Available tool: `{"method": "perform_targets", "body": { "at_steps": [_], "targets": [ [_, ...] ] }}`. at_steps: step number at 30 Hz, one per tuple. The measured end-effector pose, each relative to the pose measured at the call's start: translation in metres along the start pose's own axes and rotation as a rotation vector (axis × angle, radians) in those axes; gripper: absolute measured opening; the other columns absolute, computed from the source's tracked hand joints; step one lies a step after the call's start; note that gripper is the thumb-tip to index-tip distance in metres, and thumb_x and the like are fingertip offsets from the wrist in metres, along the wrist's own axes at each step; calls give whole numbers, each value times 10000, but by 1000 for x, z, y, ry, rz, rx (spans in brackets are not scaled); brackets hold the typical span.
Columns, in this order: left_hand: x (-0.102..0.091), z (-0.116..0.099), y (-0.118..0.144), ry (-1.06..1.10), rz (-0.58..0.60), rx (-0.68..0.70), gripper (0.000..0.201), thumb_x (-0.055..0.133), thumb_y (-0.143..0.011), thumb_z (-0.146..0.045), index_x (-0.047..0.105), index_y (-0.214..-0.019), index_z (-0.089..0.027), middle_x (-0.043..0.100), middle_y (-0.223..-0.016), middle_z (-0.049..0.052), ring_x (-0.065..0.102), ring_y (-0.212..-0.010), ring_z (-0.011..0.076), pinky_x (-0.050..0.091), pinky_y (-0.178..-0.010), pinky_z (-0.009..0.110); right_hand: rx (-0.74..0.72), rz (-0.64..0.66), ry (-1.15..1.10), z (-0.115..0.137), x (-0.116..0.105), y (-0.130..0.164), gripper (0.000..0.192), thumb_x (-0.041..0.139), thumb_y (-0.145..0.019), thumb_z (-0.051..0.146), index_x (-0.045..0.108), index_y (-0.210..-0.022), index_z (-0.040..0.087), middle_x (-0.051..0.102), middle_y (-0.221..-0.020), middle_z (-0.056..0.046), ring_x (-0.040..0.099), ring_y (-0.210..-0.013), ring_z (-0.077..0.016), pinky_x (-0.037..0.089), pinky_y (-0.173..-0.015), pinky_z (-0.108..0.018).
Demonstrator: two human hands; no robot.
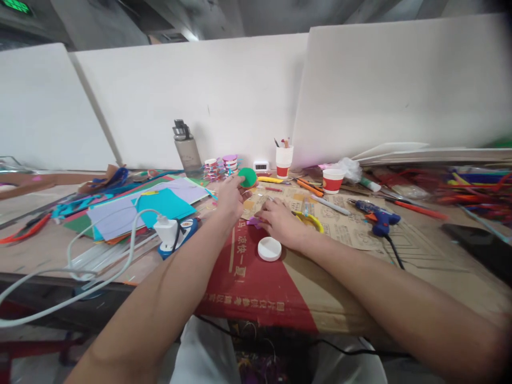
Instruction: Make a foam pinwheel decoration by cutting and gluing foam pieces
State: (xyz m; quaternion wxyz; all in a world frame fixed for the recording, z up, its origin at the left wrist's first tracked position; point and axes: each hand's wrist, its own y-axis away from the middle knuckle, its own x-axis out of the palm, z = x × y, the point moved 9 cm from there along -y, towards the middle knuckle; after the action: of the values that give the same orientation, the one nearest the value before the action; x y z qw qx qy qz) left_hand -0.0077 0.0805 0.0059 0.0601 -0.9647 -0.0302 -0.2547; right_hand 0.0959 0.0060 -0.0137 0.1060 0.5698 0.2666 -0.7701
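My left hand (233,196) is closed on a green paper disc (248,177), holding it up above the cardboard. My right hand (278,216) lies low over the board, fingers bent and somewhat apart. Its fingertips touch or nearly touch a small purple paper scrap (253,222); the contact is partly hidden. Just in front of that hand sits a white round lid (269,249). A yellow ring-shaped item (319,223) shows behind the right wrist, partly covered.
Coloured paper sheets (164,207) and a power strip (180,237) with white cables lie left. A bottle (187,152), paper cups (333,181) and small striped stacks (230,164) stand behind. A glue gun (378,217) and a dark phone-like slab (478,248) lie right.
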Motion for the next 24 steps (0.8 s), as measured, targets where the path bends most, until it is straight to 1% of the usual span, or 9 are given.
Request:
{"method": "perform_targets", "body": {
  "at_steps": [3,5,9,11,14,16,19,21,24],
  "targets": [
    [1,1,-1,-8,18,9,136,619,-684,-187,562,-808,-194,631,-712,-24,620,-594,112,409,-488,193,48,24,71,-2,5,-7,315,488,-994,264,708,-1209,202,614,-1202,-138,447,-1141,-292,350,-915,-424],
    [3,2,0,-15,32,11,153,625,-675,-192,562,-814,-198,637,-714,-24,620,-595,117,406,-482,197,71,37,112,-2,7,-11,332,456,-1003,278,702,-1214,206,595,-1258,-144,434,-1145,-309,341,-884,-432],
    [5,6,1,-40,50,-1,167,625,-666,-188,561,-820,-194,654,-733,-15,630,-615,121,402,-487,190,87,107,151,-1,17,-14,305,477,-987,300,725,-1153,237,591,-1320,-120,414,-1175,-348,306,-879,-463],
    [6,6,2,-50,53,0,162,625,-672,-192,565,-822,-193,643,-715,-17,623,-610,119,400,-486,187,90,107,116,-1,17,-15,270,528,-959,292,731,-1130,243,609,-1306,-111,422,-1172,-346,301,-881,-462],
    [6,6,2,-57,53,-1,159,634,-671,-189,571,-817,-195,617,-685,-23,602,-589,118,393,-470,192,108,55,8,-5,11,-16,212,630,-881,243,744,-1060,246,650,-1244,-99,464,-1140,-329,316,-884,-451],
    [5,6,2,-60,51,0,159,644,-667,-187,573,-809,-197,620,-692,-18,603,-600,125,398,-469,198,138,6,-95,-11,4,-17,171,662,-848,227,756,-990,240,681,-1181,-94,510,-1104,-311,340,-891,-441],
    [3,4,2,-72,46,6,167,660,-666,-187,582,-813,-200,642,-731,-8,613,-638,132,410,-481,200,149,-76,-336,-19,-5,-17,102,670,-829,201,765,-862,220,727,-1019,-69,594,-993,-241,395,-880,-378],
    [3,4,2,-78,53,8,172,669,-669,-185,589,-821,-198,650,-749,-8,608,-648,125,421,-494,195,140,-112,-496,-24,-7,-16,85,685,-795,168,757,-775,210,734,-900,-36,623,-891,-189,422,-843,-323],
    [5,6,2,-63,82,7,178,684,-677,-173,591,-828,-188,651,-758,-9,593,-650,109,445,-522,189,178,-142,-621,-33,-6,-12,28,738,-736,189,740,-709,198,722,-788,-4,614,-777,-156,433,-763,-285]
  ]
}}
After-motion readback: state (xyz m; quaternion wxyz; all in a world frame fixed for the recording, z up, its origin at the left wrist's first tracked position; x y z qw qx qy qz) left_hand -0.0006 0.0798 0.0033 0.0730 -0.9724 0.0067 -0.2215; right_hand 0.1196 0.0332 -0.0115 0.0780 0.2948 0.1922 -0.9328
